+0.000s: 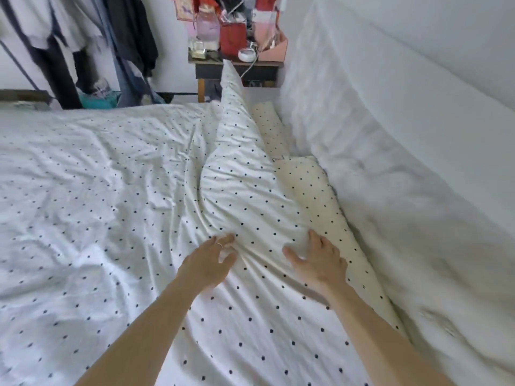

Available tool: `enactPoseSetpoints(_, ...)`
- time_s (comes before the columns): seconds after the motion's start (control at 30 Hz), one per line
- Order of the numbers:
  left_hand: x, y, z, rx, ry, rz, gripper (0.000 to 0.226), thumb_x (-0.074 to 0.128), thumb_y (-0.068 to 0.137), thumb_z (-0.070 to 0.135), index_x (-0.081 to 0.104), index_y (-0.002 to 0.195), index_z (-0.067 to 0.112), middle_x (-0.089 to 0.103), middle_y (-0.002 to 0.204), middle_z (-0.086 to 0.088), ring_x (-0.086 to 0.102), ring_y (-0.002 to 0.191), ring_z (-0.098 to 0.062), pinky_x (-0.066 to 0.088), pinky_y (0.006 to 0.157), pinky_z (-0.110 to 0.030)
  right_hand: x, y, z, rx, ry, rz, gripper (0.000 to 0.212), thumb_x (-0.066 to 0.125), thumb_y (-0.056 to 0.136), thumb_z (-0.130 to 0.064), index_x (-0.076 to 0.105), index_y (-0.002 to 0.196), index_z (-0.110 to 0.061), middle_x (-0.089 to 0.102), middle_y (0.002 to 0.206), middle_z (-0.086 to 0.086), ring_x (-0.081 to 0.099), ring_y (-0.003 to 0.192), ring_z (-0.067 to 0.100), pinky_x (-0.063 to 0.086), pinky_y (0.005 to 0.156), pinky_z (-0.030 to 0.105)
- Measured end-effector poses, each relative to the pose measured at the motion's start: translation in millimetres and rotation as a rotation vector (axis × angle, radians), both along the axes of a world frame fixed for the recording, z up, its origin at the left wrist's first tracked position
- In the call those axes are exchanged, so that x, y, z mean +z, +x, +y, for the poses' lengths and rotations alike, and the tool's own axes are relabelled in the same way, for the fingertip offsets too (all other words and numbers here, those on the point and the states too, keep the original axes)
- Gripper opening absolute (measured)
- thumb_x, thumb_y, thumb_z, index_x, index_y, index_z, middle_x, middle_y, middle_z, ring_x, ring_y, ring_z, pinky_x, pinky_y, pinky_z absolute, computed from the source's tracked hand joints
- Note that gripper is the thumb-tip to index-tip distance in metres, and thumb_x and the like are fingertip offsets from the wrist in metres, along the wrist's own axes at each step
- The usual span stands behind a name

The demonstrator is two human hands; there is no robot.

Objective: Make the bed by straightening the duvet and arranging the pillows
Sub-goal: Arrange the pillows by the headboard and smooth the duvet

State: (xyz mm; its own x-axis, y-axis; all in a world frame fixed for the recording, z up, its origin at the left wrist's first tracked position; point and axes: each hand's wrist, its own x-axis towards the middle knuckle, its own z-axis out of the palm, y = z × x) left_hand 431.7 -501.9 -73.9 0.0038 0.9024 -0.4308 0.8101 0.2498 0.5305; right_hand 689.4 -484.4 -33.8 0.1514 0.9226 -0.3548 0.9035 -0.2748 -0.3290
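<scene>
Left hand (pixel 206 263) pinches a fold of the dotted duvet (pixel 111 190). Right hand (pixel 317 260) presses spread fingers on its raised ridge. Ridge edge touches cream pillows (pixel 306 196) to the right. Flat duvet lies open leftward.

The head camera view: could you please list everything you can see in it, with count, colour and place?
Dotted white fabric duvet: one, white with dark dots, spread over the bed, bunched into a ridge right of centre.
Dotted cream pillows: two, cream with dark dots, end to end between the ridge and the panel.
White fabric-covered panel: one, white, along the right.
Dark wooden side table: one, dark, beyond the bed.
Pink plastic bottle: one, pink, on the table.
Red box: one, red, beside the bottle.
Hanging clothes: several, dark and pale, upper left.
Left hand: one, ringed, touching the ridge; grip unclear.
Right hand: one, fingers spread on the ridge.
</scene>
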Motion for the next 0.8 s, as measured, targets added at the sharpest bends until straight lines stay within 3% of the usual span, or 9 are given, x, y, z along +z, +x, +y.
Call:
enactPoseSetpoints(0.13, 12, 13, 19, 0.083, 0.108, 0.188, 0.042, 0.04, 0.094, 0.065, 0.056, 0.127, 0.044, 0.038, 0.148, 0.006, 0.031, 0.14, -0.017, 0.033, 0.109, -0.038, -6, -12, 40, -0.059, -0.075, 0.054, 0.096, 0.054, 0.078, -0.078, 0.022, 0.155, -0.031, 0.039, 0.154, 0.004, 0.038, 0.139, 0.032, 0.032, 0.108, 0.052)
enactPoseSetpoints(0.27, 24, 49, 55, 0.082, 0.236, 0.332, 0.056, 0.04, 0.089, 0.072, 0.068, 0.113, 0.03, 0.052, 0.127, 0.004, 0.041, 0.128, -0.018, 0.035, 0.105, -0.039, -27, -9, 37, -0.072, -0.1, 0.082, 0.112, 0.062, 0.06, -0.086, 0.022, 0.153, -0.037, 0.039, 0.152, -0.001, 0.039, 0.139, 0.032, 0.037, 0.109, 0.055)
enactPoseSetpoints(0.43, 25, 111, 107, 0.043, -0.139, 0.372, 0.1, 0.018, 0.064, 0.101, 0.069, 0.096, 0.02, 0.062, 0.096, 0.0, 0.049, 0.113, -0.028, 0.04, 0.096, -0.047, -24, 16, 41, -0.093, -0.202, 0.184, 0.122, 0.06, 0.057, -0.092, 0.028, 0.154, -0.025, 0.035, 0.154, 0.0, 0.037, 0.142, 0.03, 0.04, 0.109, 0.045)
enactPoseSetpoints(0.5, 22, 130, 116, -0.014, -0.199, 0.483, 0.104, 0.018, 0.061, 0.102, 0.071, 0.099, 0.021, 0.058, 0.101, 0.001, 0.048, 0.116, -0.031, 0.034, 0.095, -0.049, -22, 28, 39, -0.096, -0.224, 0.158, 0.114, 0.055, 0.059, -0.094, 0.037, 0.148, -0.025, 0.04, 0.148, 0.0, 0.039, 0.139, 0.027, 0.042, 0.104, 0.044)
enactPoseSetpoints(0.57, 18, 134, 118, -0.023, -0.187, 0.513, 0.078, 0.035, 0.08, 0.085, 0.063, 0.118, 0.023, 0.055, 0.116, -0.001, 0.045, 0.123, -0.029, 0.033, 0.091, -0.047, -20, 31, 33, -0.066, -0.223, 0.076, 0.104, 0.051, 0.061, -0.095, 0.044, 0.138, -0.026, 0.045, 0.14, -0.001, 0.039, 0.134, 0.026, 0.041, 0.097, 0.045)
enactPoseSetpoints(0.63, 19, 132, 111, 0.041, -0.17, 0.392, 0.053, 0.046, 0.091, 0.058, 0.054, 0.128, 0.021, 0.057, 0.117, -0.001, 0.05, 0.121, -0.026, 0.036, 0.09, -0.041, -16, 34, 26, -0.008, -0.222, 0.056, 0.088, 0.054, 0.063, -0.09, 0.047, 0.124, -0.027, 0.049, 0.126, -0.002, 0.044, 0.125, 0.026, 0.04, 0.09, 0.044)
enactPoseSetpoints(0.67, 18, 131, 109, 0.036, -0.136, 0.343, 0.042, 0.046, 0.093, 0.048, 0.055, 0.123, 0.02, 0.06, 0.112, 0.0, 0.055, 0.117, -0.025, 0.037, 0.091, -0.04, -14, 35, 26, 0.006, -0.217, 0.097, 0.074, 0.058, 0.068, -0.083, 0.047, 0.115, -0.026, 0.053, 0.117, -0.003, 0.05, 0.118, 0.026, 0.042, 0.09, 0.043)
enactPoseSetpoints(0.73, 33, 124, 99, 0.056, 0.035, 0.282, 0.03, 0.04, 0.098, 0.04, 0.056, 0.088, 0.017, 0.063, 0.085, 0.001, 0.062, 0.093, -0.025, 0.039, 0.098, -0.042, 1, 29, 25, 0.052, -0.145, 0.182, 0.047, 0.061, 0.083, -0.064, 0.042, 0.099, -0.025, 0.061, 0.1, -0.003, 0.06, 0.1, 0.028, 0.05, 0.087, 0.041)
enactPoseSetpoints(0.8, 69, 115, 102, 0.195, 0.444, 0.186, 0.045, 0.038, 0.099, 0.037, 0.042, 0.061, 0.014, 0.049, 0.054, 0.001, 0.051, 0.055, -0.022, 0.048, 0.084, -0.045, 36, 21, 32, 0.083, 0.093, 0.22, 0.037, 0.059, 0.092, -0.053, 0.037, 0.093, -0.024, 0.058, 0.089, -0.005, 0.059, 0.089, 0.028, 0.049, 0.075, 0.037)
